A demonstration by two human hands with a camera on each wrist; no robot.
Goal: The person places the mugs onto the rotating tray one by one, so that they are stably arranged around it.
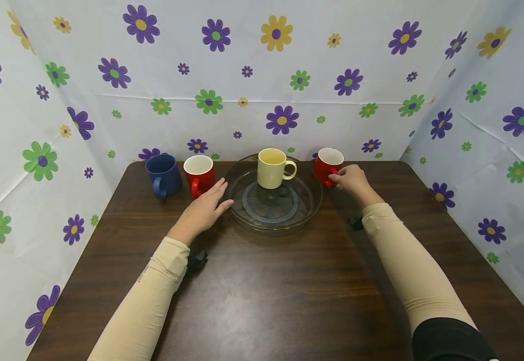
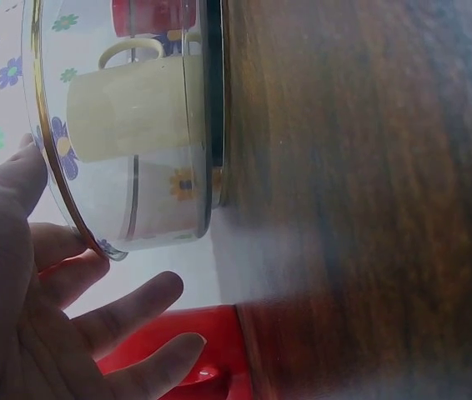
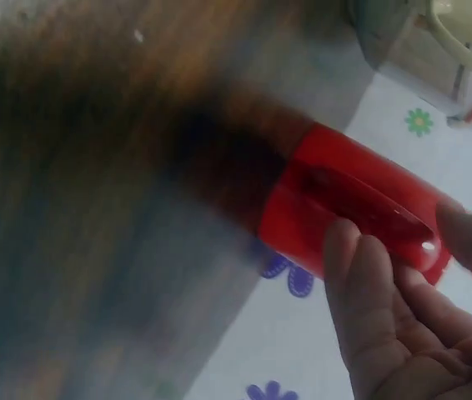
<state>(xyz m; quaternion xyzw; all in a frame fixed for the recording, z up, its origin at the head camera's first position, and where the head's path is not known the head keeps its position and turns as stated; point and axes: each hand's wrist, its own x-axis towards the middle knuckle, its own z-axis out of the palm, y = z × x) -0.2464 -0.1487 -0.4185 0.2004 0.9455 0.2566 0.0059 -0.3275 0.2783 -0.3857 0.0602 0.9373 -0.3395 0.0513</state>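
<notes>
A pale yellow mug [image 1: 269, 170] stands upright inside a round clear glass bowl [image 1: 273, 229] with a shiny rim. At the bowl's left side is my left hand [image 1: 204, 210], its fingers spread. In the left wrist view the thumb and a finger of this hand meet the rim of the bowl [image 2: 59, 171]. Right of the bowl, my right hand [image 1: 354, 181] pinches the handle of a red mug [image 1: 322, 170] with a white inside. The right wrist view shows thumb and fingertips at the handle of that red mug [image 3: 303, 221]; whether its base touches the table cannot be told.
Another red mug [image 1: 200, 175] stands just left of the bowl, close behind my left fingers. A blue mug [image 1: 164, 175] is beside it, further left. Flower-printed sheeting [image 1: 243, 50] borders the dark wooden table [image 1: 289, 291] at the back and sides.
</notes>
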